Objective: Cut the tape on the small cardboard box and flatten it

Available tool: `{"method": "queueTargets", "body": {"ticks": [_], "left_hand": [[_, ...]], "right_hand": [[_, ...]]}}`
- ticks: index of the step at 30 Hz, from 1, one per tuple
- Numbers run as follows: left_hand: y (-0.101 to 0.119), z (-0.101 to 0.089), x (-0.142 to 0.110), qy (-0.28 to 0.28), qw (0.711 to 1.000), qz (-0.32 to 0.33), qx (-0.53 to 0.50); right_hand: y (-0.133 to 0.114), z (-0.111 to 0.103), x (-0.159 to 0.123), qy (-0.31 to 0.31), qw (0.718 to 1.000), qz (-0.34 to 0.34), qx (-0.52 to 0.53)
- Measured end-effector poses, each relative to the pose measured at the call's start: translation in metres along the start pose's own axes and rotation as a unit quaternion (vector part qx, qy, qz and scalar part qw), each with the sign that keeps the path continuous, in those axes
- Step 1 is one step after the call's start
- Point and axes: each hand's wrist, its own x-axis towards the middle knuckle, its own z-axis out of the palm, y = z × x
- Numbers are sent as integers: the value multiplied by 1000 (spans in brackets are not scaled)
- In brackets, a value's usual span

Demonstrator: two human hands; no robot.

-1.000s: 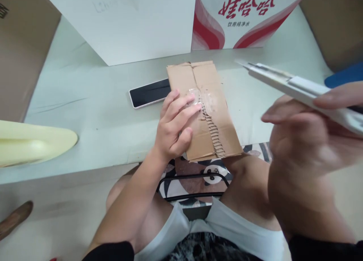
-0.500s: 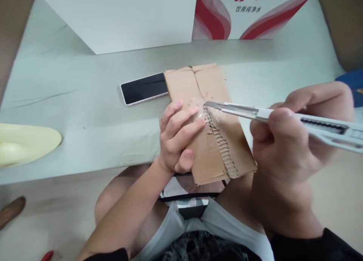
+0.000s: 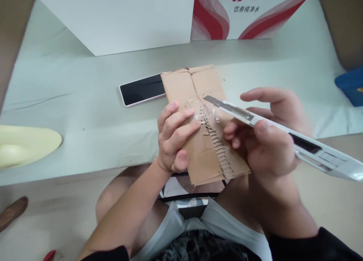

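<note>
A flat brown cardboard box [image 3: 204, 155] is tilted over the table's near edge. A ragged slit with bared corrugation runs down its front, with clear tape around the slit's upper end. My left hand [image 3: 176, 140] grips the box by its left side, fingers lying across the front. My right hand [image 3: 269, 140] holds a white box cutter [image 3: 306, 143] between thumb and fingers, forefinger lifted off it. The extended blade points left, over the upper end of the slit; whether it touches the cardboard I cannot tell. The lower fingers of that hand are close to the box's right side.
A phone [image 3: 141, 90] lies partly behind the box on the pale green table [image 3: 93, 140]. Farther back stands a large white carton [image 3: 136, 23] with a red-patterned side. A pale yellow object [image 3: 31, 145] sits at the left, a blue one [image 3: 350, 87] at the right edge.
My right hand has shifted left towards the box, its forefinger has lifted from the box cutter, and the cutter now slants more steeply. The box has moved slightly left with my left hand.
</note>
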Motion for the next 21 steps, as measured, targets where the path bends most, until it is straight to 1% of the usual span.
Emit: {"method": "queueTargets", "body": {"ticks": [2,3,6,8,11,13,16,18,21], "left_hand": [[3,-2,4,56,996,53,-37],[4,-2,6,72,994,68,-53],[6,-2,11,78,991,89,-66],[6,-1,14,93,986,124,-53],[8,-1,17,105,978,176,-30],[9,-1,19,106,978,180,-23],[9,-2,19,106,981,160,-21],[9,-1,19,107,981,160,-37],[8,0,18,107,979,164,-54]], "right_hand": [[-2,1,2,-23,999,31,16],[-3,1,2,-19,999,42,0],[-6,4,0,28,995,39,-92],[-7,6,-2,52,987,36,-147],[-5,6,-2,41,984,37,-168],[-4,5,-1,25,985,35,-164],[-5,4,-1,9,985,41,-166],[-6,5,-1,5,984,52,-169],[-8,5,-2,-13,985,49,-165]]}}
